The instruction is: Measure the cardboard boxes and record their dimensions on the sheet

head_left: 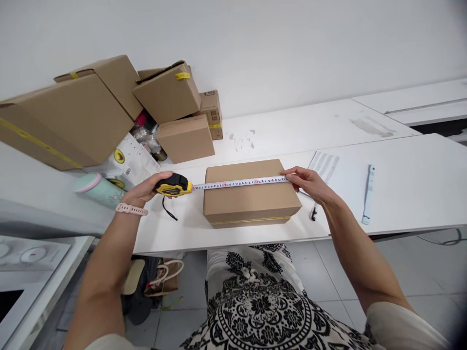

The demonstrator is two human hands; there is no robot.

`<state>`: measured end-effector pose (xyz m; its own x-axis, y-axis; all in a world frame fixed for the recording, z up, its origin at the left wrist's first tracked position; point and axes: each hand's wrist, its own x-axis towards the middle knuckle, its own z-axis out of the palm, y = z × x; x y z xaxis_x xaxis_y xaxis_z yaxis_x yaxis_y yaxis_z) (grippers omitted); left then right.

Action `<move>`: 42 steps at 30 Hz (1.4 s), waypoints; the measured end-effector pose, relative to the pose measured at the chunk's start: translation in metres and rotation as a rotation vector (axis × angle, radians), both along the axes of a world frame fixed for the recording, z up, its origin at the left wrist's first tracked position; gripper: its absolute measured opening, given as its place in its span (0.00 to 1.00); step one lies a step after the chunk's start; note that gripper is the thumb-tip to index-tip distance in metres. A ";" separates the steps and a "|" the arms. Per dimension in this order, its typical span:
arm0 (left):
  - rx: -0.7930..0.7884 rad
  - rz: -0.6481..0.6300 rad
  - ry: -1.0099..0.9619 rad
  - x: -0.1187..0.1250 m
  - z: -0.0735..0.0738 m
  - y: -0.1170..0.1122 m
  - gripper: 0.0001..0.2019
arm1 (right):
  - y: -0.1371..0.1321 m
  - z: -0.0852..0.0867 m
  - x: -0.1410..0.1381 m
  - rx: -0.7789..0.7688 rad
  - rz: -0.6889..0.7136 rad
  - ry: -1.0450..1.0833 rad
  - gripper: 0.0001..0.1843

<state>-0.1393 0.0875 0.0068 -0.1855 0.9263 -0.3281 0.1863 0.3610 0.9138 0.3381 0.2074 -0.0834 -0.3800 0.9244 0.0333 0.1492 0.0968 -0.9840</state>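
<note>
A closed brown cardboard box (248,201) lies on the white table (197,238) in front of me, yellow tape along its near side. My left hand (151,187) is closed around a yellow and black tape measure (174,184), just left of the box. From its case the white blade (237,183) runs lengthwise across the box top, its numbers upside down to me. At the box's right edge, my right hand (304,182) pinches the blade's end between thumb and fingers. A black wrist strap (170,209) hangs from the case.
Several cardboard boxes (170,92) are stacked at the back left, beside a mint-green bottle (98,188) and an avocado-printed package (133,158). On the right lie printed paper (339,180), a pen (314,212) and a light-blue strip (368,194). The table's front edge is near my body.
</note>
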 end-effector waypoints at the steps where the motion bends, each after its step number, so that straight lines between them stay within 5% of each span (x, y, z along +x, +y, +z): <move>1: 0.014 -0.004 -0.001 0.006 0.005 -0.005 0.20 | -0.002 0.005 0.000 -0.012 -0.011 -0.010 0.22; 7: 0.099 -0.092 -0.037 0.051 0.031 -0.067 0.27 | -0.010 0.063 0.014 0.207 -0.269 -0.044 0.16; 11: -0.070 -0.300 -0.319 0.101 0.007 -0.112 0.37 | 0.009 0.089 0.008 0.392 -0.300 -0.069 0.13; 15: -0.171 -0.419 -0.660 0.165 -0.039 -0.135 0.36 | 0.044 0.075 -0.028 0.399 -0.167 -0.105 0.10; 18: -0.194 -0.486 -0.792 0.208 -0.056 -0.137 0.35 | 0.063 0.051 -0.059 0.405 -0.070 -0.161 0.09; 23: -0.145 -0.440 -0.955 0.249 -0.049 -0.135 0.33 | 0.067 0.024 -0.079 0.274 -0.090 -0.226 0.09; 29: -0.160 -0.404 -1.060 0.275 -0.042 -0.145 0.33 | 0.063 0.020 -0.078 0.119 -0.021 -0.156 0.09; 42: -0.265 -0.445 -1.120 0.286 -0.057 -0.145 0.36 | 0.068 0.015 -0.079 -0.049 0.023 -0.001 0.14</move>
<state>0.1472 -0.0577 -0.0503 0.6327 0.7179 -0.2904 -0.4981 0.6644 0.5572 0.2594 0.2752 -0.0683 -0.4011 0.9160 -0.0123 0.1481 0.0516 -0.9876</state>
